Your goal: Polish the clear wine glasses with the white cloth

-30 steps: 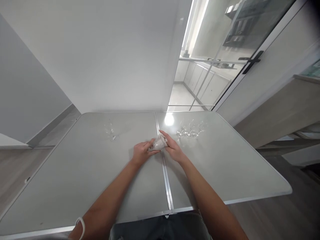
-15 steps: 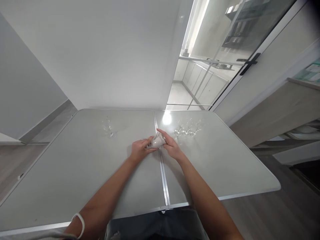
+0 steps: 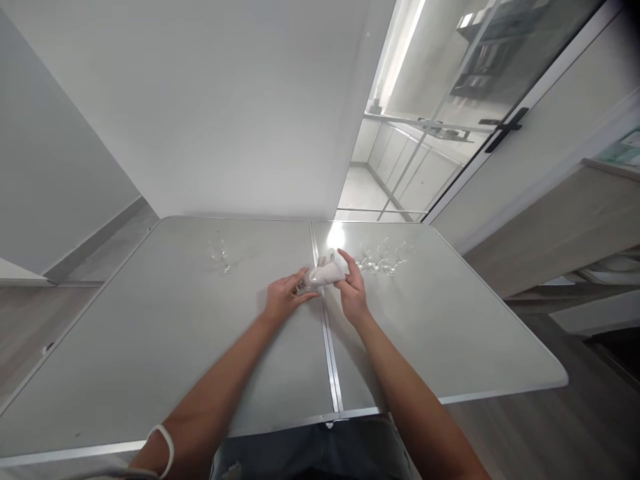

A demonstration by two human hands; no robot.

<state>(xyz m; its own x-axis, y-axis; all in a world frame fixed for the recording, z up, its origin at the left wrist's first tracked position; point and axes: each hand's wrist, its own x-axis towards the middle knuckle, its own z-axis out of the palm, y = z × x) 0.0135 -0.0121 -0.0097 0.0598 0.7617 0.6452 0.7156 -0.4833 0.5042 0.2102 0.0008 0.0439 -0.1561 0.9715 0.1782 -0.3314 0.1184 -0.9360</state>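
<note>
Above the table's metal seam, my left hand [image 3: 286, 295] is closed round the lower part of a clear drinking glass [image 3: 303, 284], which lies tilted with its mouth toward the right. White cloth [image 3: 330, 272] fills or covers the bowl end; whether it sits inside or outside cannot be made out. At that end my right hand [image 3: 354, 295] pinches the cloth, its index finger raised along the edge. Several stemmed glasses [image 3: 383, 263] stand just beyond my right hand. One more stemmed glass [image 3: 221, 257] stands alone to the left.
The grey folding table [image 3: 160, 347] has a metal edge and a metal seam [image 3: 330, 363] down its middle. A white wall [image 3: 240, 133] rises behind it. At the right are a glass door with a black handle [image 3: 507, 130] and a wooden shelf [image 3: 555, 220].
My right hand has drawn slightly up and right with the cloth, and more white cloth shows at the glass's mouth. My left hand keeps its hold. The view has shifted slightly.
</note>
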